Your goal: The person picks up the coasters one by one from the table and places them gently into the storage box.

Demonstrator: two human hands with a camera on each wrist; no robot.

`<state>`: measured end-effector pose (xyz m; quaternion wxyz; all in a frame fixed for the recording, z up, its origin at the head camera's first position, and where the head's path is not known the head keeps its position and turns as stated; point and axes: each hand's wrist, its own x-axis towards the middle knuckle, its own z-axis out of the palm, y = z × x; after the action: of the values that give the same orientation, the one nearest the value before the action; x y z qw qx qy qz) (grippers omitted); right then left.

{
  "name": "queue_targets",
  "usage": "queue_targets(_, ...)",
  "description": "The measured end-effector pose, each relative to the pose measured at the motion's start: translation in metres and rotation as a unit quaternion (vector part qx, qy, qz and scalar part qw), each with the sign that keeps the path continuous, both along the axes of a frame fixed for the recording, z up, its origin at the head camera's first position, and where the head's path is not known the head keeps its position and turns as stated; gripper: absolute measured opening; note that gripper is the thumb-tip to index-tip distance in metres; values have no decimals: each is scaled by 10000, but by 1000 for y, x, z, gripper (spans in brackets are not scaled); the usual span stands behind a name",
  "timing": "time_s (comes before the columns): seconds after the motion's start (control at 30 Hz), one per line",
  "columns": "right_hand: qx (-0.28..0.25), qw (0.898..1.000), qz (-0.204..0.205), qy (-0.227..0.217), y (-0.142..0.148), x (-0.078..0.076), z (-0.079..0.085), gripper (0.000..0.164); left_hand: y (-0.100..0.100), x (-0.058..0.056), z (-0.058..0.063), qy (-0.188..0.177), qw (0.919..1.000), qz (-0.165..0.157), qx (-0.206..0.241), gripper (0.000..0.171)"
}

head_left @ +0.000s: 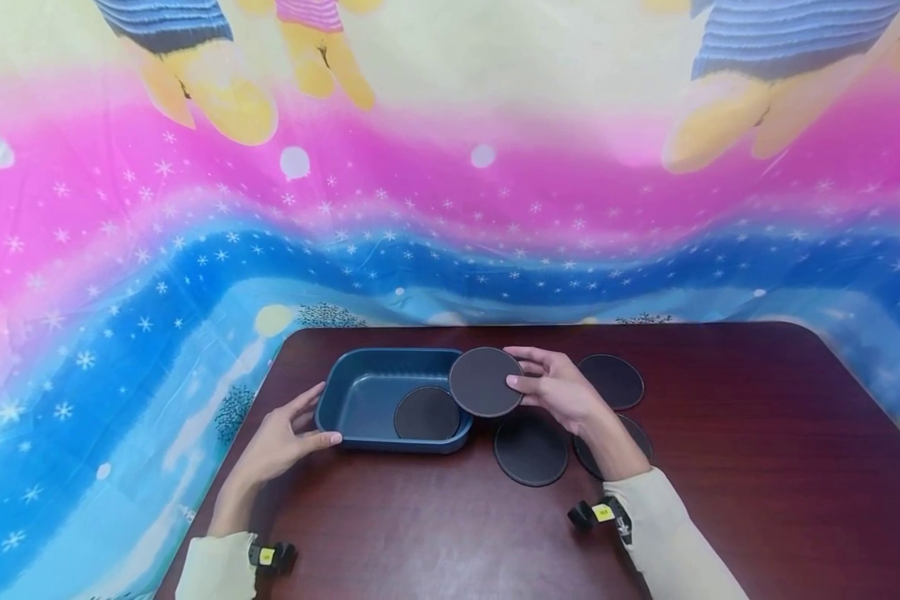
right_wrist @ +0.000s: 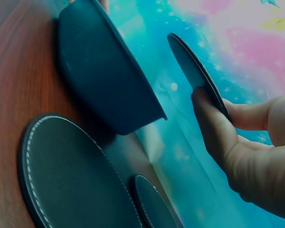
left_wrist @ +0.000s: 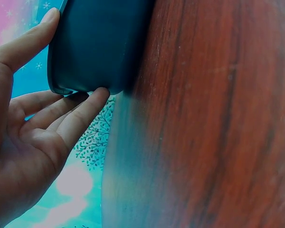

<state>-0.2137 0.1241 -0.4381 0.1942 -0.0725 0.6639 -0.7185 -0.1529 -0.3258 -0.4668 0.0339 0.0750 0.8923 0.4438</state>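
My right hand [head_left: 566, 392] pinches a round dark brown coaster [head_left: 485, 382] at its right edge, thumb on the near face. This coaster is tilted, raised above the right end of a dark blue rectangular dish [head_left: 360, 396]. Inside the dish, at its right side, lies another coaster [head_left: 426, 414]. My left hand [head_left: 281, 442] holds the dish's left end, with the thumb at the front corner and fingers along the end wall. In the left wrist view, those fingers [left_wrist: 85, 116] touch the dish wall [left_wrist: 97, 42]. The right wrist view shows the held coaster [right_wrist: 197, 66] nearly edge-on.
Right of the dish, a stitched coaster [head_left: 531, 450] lies on the dark red wooden table [head_left: 435, 517]. Another coaster [head_left: 612, 381] lies farther back, and one more [head_left: 630, 442] is partly hidden under my right forearm. A colourful printed cloth [head_left: 420, 208] hangs behind the table.
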Motion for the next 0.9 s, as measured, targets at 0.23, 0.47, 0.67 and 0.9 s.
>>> queue_targets(0.23,67,9999,-81,-38,-14,0,-4,61,1,0,0,-42,10000,42,0,94)
queue_targets(0.47,207,9996,-162,-34,-28,1,-5,60,1,0,1,-8,10000,31,-24,93)
queue_targets(0.67,314,9994,-134,-4,-37,3,-5,59,1,1,-1,-22,10000,20,-43,93)
queue_targets(0.9,268,9996,-70,30,-45,4,-6,58,1,1,0,-8,10000,30,-44,94)
